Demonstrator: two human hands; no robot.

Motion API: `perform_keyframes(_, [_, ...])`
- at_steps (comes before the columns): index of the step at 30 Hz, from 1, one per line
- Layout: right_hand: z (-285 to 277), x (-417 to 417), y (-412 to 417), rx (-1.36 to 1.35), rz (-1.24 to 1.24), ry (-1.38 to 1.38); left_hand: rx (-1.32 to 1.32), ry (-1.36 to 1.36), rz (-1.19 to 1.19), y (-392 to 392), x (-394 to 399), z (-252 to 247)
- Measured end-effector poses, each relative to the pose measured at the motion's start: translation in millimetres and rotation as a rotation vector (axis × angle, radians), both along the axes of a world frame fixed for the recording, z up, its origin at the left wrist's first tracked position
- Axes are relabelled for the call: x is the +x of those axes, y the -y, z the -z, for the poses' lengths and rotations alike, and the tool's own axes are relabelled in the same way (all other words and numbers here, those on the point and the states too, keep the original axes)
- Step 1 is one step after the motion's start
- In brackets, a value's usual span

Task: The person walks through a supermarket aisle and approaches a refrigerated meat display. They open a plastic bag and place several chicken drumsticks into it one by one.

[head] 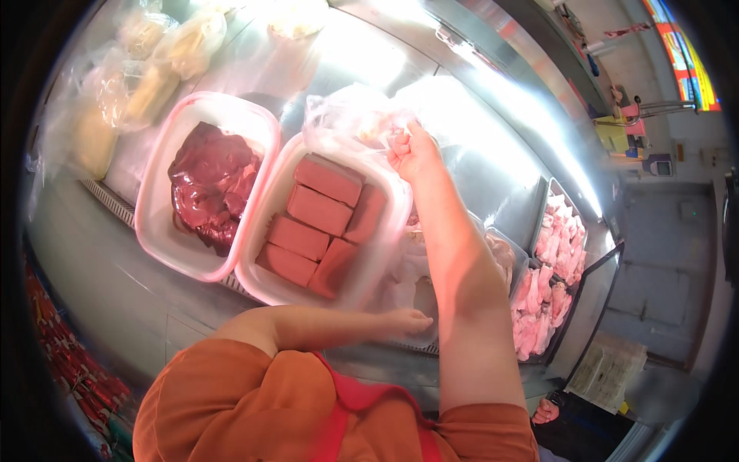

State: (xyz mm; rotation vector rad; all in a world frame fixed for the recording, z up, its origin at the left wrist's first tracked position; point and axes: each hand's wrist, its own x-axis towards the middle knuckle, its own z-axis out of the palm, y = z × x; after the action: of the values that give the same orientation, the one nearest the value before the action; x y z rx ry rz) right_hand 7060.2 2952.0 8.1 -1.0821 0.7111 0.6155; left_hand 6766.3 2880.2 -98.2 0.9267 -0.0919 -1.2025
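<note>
My right hand (411,153) is raised above the far right corner of a white tub, its fingers curled on a clear plastic bag (346,112). The tub (389,231) holds rectangular dark pink blocks (320,208), perhaps set blood. My left hand (413,321) reaches across my front, blurred, with fingers partly curled, over the near side of a clear plastic tub (427,335); whether it holds anything is unclear. To the left, another white tub (151,231) contains glossy dark red liver (211,179).
Bagged pale food (147,92) lies at the upper left of the metal counter (115,231). Trays of pale pink meat pieces (560,237) stand at right, below a bright lamp (554,138). Another person's hand (545,411) shows at lower right. A vent strip (109,202) runs along the near edge.
</note>
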Motion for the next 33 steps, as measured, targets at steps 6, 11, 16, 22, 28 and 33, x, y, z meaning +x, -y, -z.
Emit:
perform_keyframes(6, [22, 0, 9, 0.269, 0.15, 0.016, -0.112, -0.052, -0.063, 26, -16, 43])
perform_keyframes(11, [26, -10, 25, -0.321, 0.026, 0.167, -0.04, -0.089, 0.026, 14, -8, 19])
perform_keyframes(16, [38, -12, 30, -0.355, -0.133, 0.116, 0.004, -0.109, 0.044, 12, -7, 4])
perform_keyframes(22, [45, -7, 34, -0.142, -0.125, 0.099, -0.02, -0.134, 0.026, 3, -4, 5])
perform_keyframes(28, [38, 3, 33, -0.16, -0.214, 0.063, 0.006, -0.115, 0.027, 2, 1, 0])
perform_keyframes(33, [51, 12, 39, -0.465, -0.415, 0.194, -0.061, -0.091, 0.008, 15, -9, 28])
